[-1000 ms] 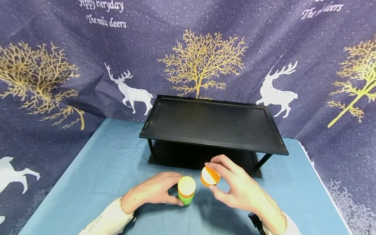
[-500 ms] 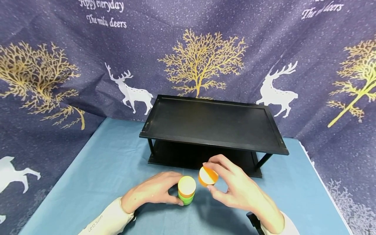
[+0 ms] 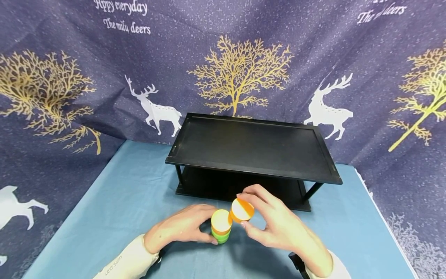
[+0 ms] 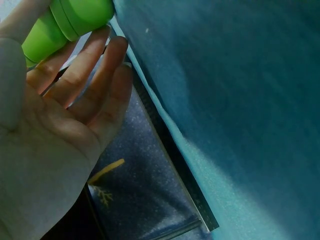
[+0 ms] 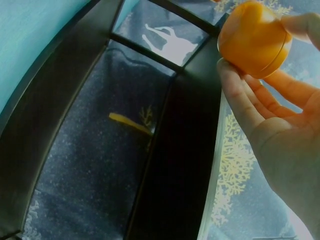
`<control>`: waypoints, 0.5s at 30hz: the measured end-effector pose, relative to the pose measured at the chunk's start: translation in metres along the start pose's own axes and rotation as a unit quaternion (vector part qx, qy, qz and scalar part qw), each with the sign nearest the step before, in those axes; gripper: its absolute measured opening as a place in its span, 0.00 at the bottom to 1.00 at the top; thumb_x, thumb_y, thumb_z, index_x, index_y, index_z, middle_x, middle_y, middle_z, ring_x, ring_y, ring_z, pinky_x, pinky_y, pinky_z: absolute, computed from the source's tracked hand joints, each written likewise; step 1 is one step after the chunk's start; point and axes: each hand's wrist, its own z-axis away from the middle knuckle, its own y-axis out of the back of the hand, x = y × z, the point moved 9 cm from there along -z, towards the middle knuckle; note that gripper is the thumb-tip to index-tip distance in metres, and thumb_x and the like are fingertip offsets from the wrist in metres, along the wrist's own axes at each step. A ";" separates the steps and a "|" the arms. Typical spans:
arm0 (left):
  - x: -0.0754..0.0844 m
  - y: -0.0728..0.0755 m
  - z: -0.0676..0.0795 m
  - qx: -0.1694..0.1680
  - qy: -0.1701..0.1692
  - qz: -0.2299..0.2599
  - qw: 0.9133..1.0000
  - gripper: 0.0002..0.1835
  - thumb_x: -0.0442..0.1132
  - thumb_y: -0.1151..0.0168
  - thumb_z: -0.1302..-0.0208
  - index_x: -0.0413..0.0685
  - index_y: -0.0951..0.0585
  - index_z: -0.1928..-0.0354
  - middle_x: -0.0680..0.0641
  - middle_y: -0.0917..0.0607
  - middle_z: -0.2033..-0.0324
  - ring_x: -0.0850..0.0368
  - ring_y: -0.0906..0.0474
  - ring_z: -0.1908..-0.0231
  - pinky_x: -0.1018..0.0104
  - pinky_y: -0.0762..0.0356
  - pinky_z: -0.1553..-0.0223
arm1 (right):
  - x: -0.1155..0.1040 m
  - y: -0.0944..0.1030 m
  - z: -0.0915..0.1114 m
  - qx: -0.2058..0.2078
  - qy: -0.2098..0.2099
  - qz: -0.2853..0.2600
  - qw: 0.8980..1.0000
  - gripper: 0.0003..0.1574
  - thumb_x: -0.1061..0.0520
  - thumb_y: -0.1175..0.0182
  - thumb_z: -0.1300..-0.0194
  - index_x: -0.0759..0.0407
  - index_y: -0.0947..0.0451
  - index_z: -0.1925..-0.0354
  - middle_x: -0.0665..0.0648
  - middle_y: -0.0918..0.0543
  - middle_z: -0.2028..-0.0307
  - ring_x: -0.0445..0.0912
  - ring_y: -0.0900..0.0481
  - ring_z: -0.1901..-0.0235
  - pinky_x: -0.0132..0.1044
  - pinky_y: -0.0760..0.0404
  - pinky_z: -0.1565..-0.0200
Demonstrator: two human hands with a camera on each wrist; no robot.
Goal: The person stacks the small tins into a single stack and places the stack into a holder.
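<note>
My left hand (image 3: 189,224) holds a small upright stack between thumb and fingers. The stack has a green rounded cup-like piece (image 3: 220,237) below and an orange piece with a pale, bright top (image 3: 221,221) above it. The left wrist view shows more than one rounded green section (image 4: 82,17) by the thumb and fingers. My right hand (image 3: 275,221) pinches a round orange cup (image 3: 242,210), also pale and bright on its upper face. This cup (image 5: 255,39) shows a rim band in the right wrist view. Seen from the head, its edge meets the stack's top; contact is uncertain.
Behind the hands stands a black two-level shelf (image 3: 244,145) on a blue cloth-covered table (image 3: 139,174). Its lower level (image 3: 209,182) lies just beyond the right hand. A dark blue curtain (image 3: 244,23) with deer and tree prints hangs at the back and sides.
My right hand has moved steadily left with the orange cup, closing the gap to the stack. The left hand and its stack have stayed in place.
</note>
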 end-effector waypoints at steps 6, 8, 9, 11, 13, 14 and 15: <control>-0.001 -0.001 0.000 -0.003 0.004 0.004 1.000 0.29 0.63 0.21 0.43 0.71 0.19 0.41 0.70 0.17 0.52 0.71 0.21 0.52 0.63 0.19 0.43 | -0.002 -0.003 -0.002 -0.001 0.004 0.000 1.000 0.37 0.57 0.23 0.44 0.56 0.21 0.36 0.49 0.23 0.43 0.40 0.20 0.50 0.26 0.19 0.46; -0.001 -0.001 0.000 -0.003 0.003 0.003 1.000 0.29 0.63 0.21 0.43 0.70 0.19 0.41 0.70 0.17 0.52 0.71 0.21 0.52 0.63 0.19 0.43 | -0.002 -0.003 -0.002 0.000 0.005 0.001 1.000 0.37 0.57 0.23 0.44 0.56 0.21 0.36 0.49 0.23 0.43 0.40 0.20 0.50 0.26 0.19 0.46; -0.001 -0.001 0.000 -0.003 0.002 0.003 1.000 0.29 0.63 0.21 0.43 0.70 0.19 0.41 0.70 0.17 0.52 0.71 0.21 0.52 0.63 0.19 0.43 | -0.002 -0.003 -0.002 0.000 0.005 0.002 1.000 0.37 0.57 0.24 0.44 0.56 0.21 0.37 0.49 0.23 0.43 0.40 0.20 0.50 0.26 0.19 0.46; 0.000 0.000 0.000 -0.003 0.001 0.002 1.000 0.29 0.63 0.21 0.43 0.70 0.19 0.41 0.70 0.17 0.52 0.71 0.21 0.52 0.63 0.19 0.43 | -0.002 -0.003 -0.003 0.001 0.006 0.001 1.000 0.36 0.56 0.24 0.44 0.56 0.21 0.36 0.49 0.23 0.43 0.40 0.20 0.50 0.26 0.19 0.46; 0.000 0.000 0.000 -0.003 0.000 0.003 1.000 0.29 0.63 0.21 0.43 0.70 0.19 0.40 0.70 0.17 0.52 0.71 0.21 0.52 0.63 0.19 0.43 | -0.003 -0.003 -0.003 0.003 0.009 -0.001 1.000 0.36 0.57 0.24 0.43 0.56 0.21 0.36 0.50 0.23 0.43 0.40 0.20 0.51 0.26 0.19 0.46; 0.000 0.000 0.000 -0.004 0.001 0.004 1.000 0.29 0.63 0.21 0.42 0.70 0.19 0.40 0.70 0.17 0.52 0.71 0.21 0.52 0.63 0.19 0.43 | -0.003 -0.003 -0.003 0.002 0.009 -0.003 1.000 0.36 0.57 0.24 0.43 0.56 0.21 0.36 0.50 0.23 0.43 0.40 0.20 0.50 0.26 0.19 0.46; 0.000 0.000 0.000 -0.005 0.001 0.006 1.000 0.30 0.63 0.21 0.42 0.70 0.19 0.40 0.70 0.17 0.52 0.71 0.21 0.52 0.63 0.19 0.43 | -0.003 -0.004 -0.003 0.002 0.009 -0.005 1.000 0.36 0.57 0.24 0.43 0.56 0.21 0.36 0.50 0.23 0.43 0.40 0.20 0.50 0.26 0.19 0.46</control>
